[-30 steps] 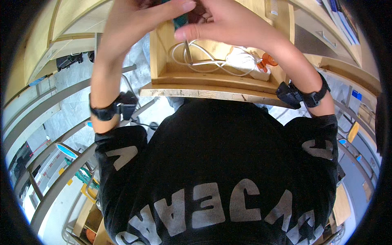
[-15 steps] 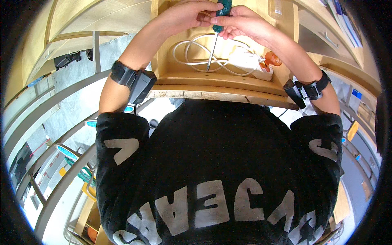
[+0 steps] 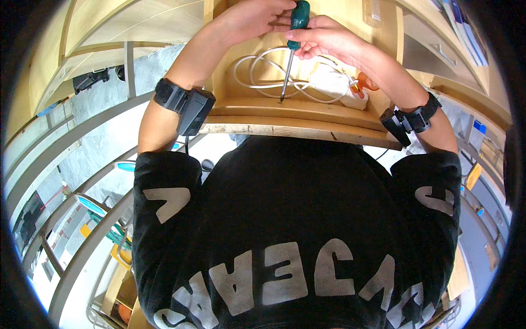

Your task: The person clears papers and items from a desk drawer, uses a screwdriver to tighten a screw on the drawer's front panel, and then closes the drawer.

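A screwdriver [image 3: 299,23] with a dark green handle and a long metal shaft leans inside a wooden drawer [image 3: 257,125]. Its tip meets the drawer's near inner face, by a small dark spot. My right hand [image 3: 331,41] pinches the lower end of the handle between thumb and fingers. On the other side, my left hand [image 3: 257,21] has its curled fingers against the upper handle; part of its grip is hidden at the picture's top edge. Behind the shaft lie a white looped cable [image 3: 253,74] and a crumpled white bundle [image 3: 327,82].
An orange object [image 3: 366,82] lies beside the bundle, partly behind my right forearm. A clear container [image 3: 372,12] stands at the drawer's far right. Metal rails [image 3: 93,249] run along the left, and a wooden cabinet with a handle [image 3: 442,54] is at the right.
The screwdriver's tip has shifted slightly right and nearer, onto the drawer's near face. My left fingers have eased back to the handle's edge; my right hand has moved slightly nearer.
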{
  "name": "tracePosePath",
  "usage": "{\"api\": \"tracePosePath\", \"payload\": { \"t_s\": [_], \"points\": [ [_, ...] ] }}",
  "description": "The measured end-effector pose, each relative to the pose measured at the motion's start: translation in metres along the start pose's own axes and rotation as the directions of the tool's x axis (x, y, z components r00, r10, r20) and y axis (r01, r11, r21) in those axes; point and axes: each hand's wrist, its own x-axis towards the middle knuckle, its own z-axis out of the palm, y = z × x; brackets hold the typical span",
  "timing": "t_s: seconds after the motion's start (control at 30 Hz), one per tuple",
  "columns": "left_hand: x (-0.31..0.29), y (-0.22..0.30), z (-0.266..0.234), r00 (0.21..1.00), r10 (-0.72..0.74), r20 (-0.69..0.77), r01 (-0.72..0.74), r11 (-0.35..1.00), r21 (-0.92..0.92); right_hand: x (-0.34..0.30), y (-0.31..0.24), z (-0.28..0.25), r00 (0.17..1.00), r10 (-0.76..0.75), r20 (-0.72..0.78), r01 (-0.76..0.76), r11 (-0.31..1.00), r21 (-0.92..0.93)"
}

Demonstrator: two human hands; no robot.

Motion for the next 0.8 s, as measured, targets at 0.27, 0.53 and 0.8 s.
{"api": "tracePosePath", "payload": {
  "t_s": [0.27,0.53,0.8],
  "points": [
    [0.002,-0.003,0.003,0.992,0.042,-0.121,-0.035,0.997,0.063,0.006,0.006,-0.004,0.999,0.032,0.018,-0.032,0.999,0.042],
    [0.011,-0.013,-0.006,0.992,0.037,-0.123,-0.024,0.994,0.106,0.018,-0.003,0.004,0.981,0.193,-0.009,-0.193,0.978,-0.072],
    [0.009,-0.009,-0.004,0.983,0.014,-0.184,0.007,0.994,0.112,0.024,0.010,-0.005,0.985,0.097,0.142,-0.110,0.990,0.088]
  ]
}}
